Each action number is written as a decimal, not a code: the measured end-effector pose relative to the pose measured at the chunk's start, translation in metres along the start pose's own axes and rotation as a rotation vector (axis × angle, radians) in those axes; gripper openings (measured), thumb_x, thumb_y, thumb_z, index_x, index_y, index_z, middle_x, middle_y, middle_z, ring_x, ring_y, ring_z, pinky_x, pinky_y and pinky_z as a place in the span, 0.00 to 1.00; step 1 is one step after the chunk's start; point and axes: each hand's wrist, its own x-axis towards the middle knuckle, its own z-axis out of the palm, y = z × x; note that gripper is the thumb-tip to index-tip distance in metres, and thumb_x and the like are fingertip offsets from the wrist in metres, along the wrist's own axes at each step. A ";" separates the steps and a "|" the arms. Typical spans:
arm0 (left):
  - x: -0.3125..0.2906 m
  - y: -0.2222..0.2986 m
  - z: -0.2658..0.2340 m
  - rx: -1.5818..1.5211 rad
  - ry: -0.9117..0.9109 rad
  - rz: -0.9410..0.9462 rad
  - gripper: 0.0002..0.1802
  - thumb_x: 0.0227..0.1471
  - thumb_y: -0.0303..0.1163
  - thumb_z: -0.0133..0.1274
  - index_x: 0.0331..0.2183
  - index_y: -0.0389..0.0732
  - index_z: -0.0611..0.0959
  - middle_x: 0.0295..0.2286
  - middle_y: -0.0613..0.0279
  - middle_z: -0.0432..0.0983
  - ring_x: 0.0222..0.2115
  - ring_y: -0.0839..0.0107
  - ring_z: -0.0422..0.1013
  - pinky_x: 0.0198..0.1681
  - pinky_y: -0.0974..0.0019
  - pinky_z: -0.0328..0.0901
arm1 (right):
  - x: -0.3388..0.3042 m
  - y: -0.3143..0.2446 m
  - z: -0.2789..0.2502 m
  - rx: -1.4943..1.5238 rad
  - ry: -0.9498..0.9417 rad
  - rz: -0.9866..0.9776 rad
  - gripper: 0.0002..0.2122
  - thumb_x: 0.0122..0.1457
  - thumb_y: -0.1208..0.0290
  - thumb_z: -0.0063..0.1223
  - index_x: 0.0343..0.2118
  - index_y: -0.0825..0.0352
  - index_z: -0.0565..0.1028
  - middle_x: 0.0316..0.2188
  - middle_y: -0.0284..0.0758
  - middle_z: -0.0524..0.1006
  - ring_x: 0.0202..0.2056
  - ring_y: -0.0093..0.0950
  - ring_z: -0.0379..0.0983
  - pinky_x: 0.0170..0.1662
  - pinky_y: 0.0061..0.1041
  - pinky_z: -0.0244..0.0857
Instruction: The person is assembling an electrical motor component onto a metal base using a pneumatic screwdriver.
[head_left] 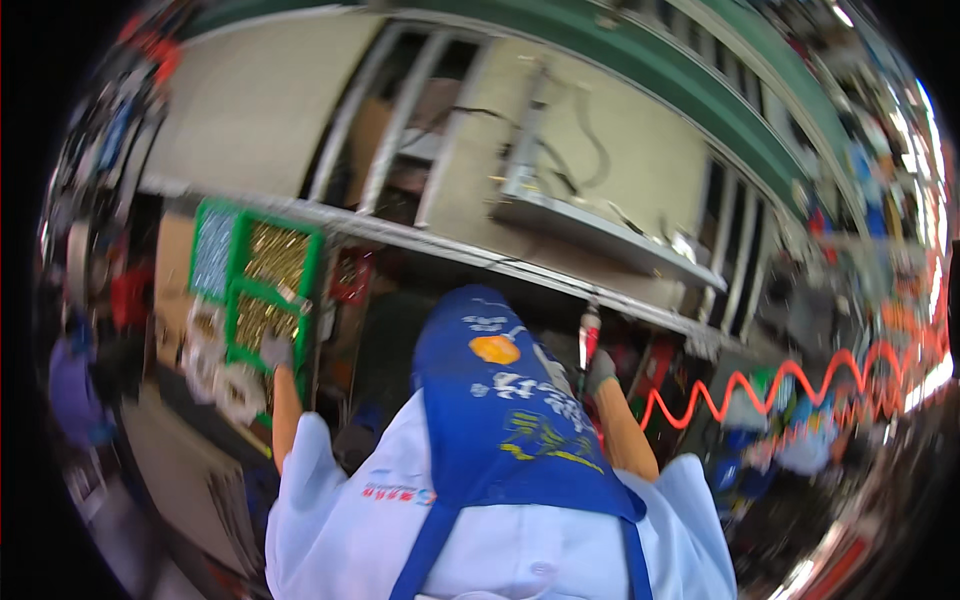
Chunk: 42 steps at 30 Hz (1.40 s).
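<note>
My left hand (277, 352), in a grey glove, reaches into the lower compartment of a green divided bin (234, 262). Brass-coloured screws (262, 318) lie under its fingers, which are too blurred to show whether they grip any. On the other side of my body, my right hand (602, 368), also gloved in grey, is closed round a red and silver powered screwdriver (590, 335). The tool points up toward the bench's front edge. From beside that hand a red coiled hose (735, 380) runs off to the right.
A long grey metal channel (610, 238) lies on the bench, with cables (590, 140) behind it. Slatted gaps (395, 125) break up the pale bench top (265, 120). White rolls (238, 392) and stacked cardboard (185, 470) stand beside the green bin at left.
</note>
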 end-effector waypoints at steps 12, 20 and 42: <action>0.015 0.055 -0.013 0.267 0.178 -0.105 0.18 0.52 0.36 0.50 0.37 0.34 0.86 0.35 0.46 0.83 0.37 0.52 0.79 0.40 0.54 0.72 | -0.040 -0.036 0.000 -0.748 0.132 -0.522 0.23 0.49 0.48 0.60 0.31 0.69 0.80 0.27 0.46 0.81 0.33 0.41 0.81 0.39 0.36 0.71; -0.066 0.259 0.021 -0.557 -0.066 0.942 0.18 0.55 0.28 0.55 0.47 0.32 0.81 0.33 0.62 0.77 0.30 0.73 0.72 0.33 0.70 0.67 | -0.069 -0.065 -0.028 -0.626 -0.117 -0.375 0.23 0.45 0.54 0.62 0.36 0.71 0.80 0.33 0.50 0.82 0.40 0.43 0.80 0.44 0.38 0.71; -0.516 0.577 0.129 -0.989 -1.647 0.192 0.17 0.65 0.31 0.50 0.51 0.34 0.74 0.34 0.61 0.75 0.26 0.78 0.67 0.26 0.77 0.63 | -0.162 -0.069 -0.166 -0.338 -0.111 -0.741 0.20 0.49 0.58 0.64 0.39 0.69 0.78 0.33 0.47 0.80 0.38 0.43 0.79 0.44 0.37 0.71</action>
